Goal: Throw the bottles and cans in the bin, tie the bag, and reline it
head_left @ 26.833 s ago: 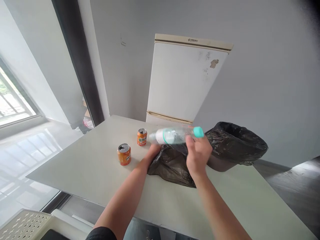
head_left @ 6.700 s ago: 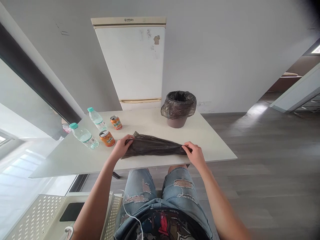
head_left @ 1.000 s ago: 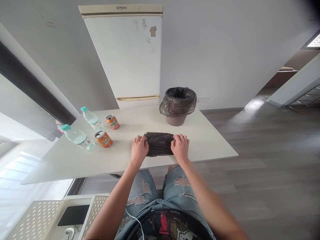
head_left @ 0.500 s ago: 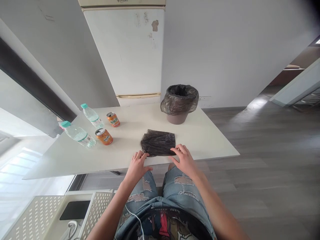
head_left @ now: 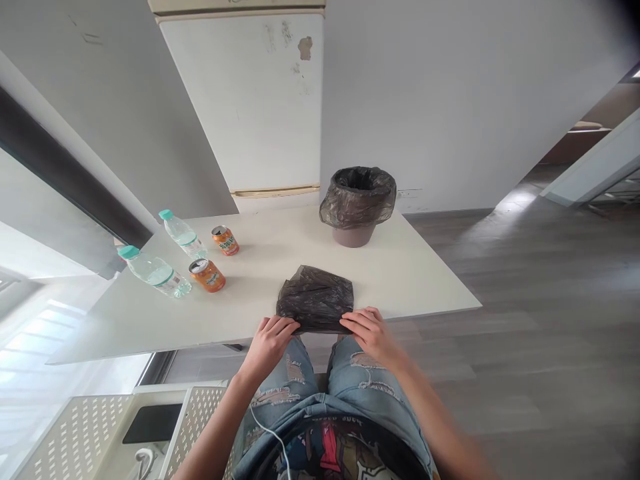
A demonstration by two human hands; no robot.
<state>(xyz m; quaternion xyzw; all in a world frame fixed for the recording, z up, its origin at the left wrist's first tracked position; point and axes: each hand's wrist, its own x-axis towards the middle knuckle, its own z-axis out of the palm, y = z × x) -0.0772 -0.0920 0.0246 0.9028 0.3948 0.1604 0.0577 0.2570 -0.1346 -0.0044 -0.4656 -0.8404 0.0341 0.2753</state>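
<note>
A black plastic garbage bag (head_left: 315,297) lies flattened and creased at the front edge of the white table (head_left: 260,267). My left hand (head_left: 270,343) pinches its near left corner, fingers on top and the thumb hidden beneath. At the near right corner, my right hand (head_left: 373,333) grips the bag in the same way. The bag's near edge hangs slightly past the tabletop. Behind it stands a brownish trash can (head_left: 354,237), upright, with a black liner (head_left: 357,203) folded over its rim.
Two clear bottles with teal caps, a front one (head_left: 157,273) and a rear one (head_left: 183,235), stand at the left. Beside them are two orange cans, one nearer (head_left: 207,276), one farther (head_left: 226,241). A white fridge (head_left: 245,100) rises behind the table; a perforated cart (head_left: 75,433) is at lower left.
Both hands have drawn the bag's near edge toward my body. The bag looks spread wider and longer, and the fingers now close over its corners. The bottles, cans and trash can stay put.
</note>
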